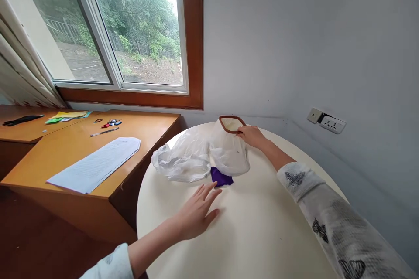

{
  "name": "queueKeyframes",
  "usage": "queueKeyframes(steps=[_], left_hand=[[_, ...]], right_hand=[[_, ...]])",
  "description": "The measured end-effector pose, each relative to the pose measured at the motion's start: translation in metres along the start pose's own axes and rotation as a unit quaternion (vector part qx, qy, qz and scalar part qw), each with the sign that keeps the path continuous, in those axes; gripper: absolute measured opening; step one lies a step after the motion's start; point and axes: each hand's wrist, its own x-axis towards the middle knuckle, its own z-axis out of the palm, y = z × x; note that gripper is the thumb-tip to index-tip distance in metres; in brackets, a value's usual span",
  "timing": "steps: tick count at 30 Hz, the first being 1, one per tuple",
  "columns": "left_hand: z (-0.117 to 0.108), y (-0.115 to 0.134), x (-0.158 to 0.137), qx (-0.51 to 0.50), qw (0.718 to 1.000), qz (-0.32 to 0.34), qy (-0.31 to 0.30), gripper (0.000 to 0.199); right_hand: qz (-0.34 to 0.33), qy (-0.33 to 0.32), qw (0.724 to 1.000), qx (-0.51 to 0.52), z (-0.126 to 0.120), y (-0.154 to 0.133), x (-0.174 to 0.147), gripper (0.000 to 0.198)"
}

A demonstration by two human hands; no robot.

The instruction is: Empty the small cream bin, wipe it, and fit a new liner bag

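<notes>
Right hand (253, 136) grips the near right corner of a brown, rounded-square frame (231, 117) at the far side of a round white table (262, 226). Left hand (198, 216) spread, holding nothing; contact with the dark purple cloth piece (221, 178) unclear. Risk: crumpled translucent white plastic (186, 157), beside frame and cloth, could snag or drag if the frame shifts. Left: orange-brown wooden desk (157, 124), white printed sheets (98, 163). Far wall (248, 52) limits reach beyond the frame.
</notes>
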Motion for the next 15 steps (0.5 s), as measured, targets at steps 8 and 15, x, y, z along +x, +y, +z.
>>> queueKeyframes(steps=[8,15], left_hand=[[0.038,-0.014,0.063,0.044,0.999,-0.012,-0.012,0.055],[0.036,-0.025,0.085,-0.023,0.996,-0.081,0.014,0.063]], right_hand=[[0.051,-0.041,0.998,-0.015,-0.029,0.039,-0.069,0.018],[0.053,-0.044,0.996,0.054,-0.061,0.014,-0.152,0.023]])
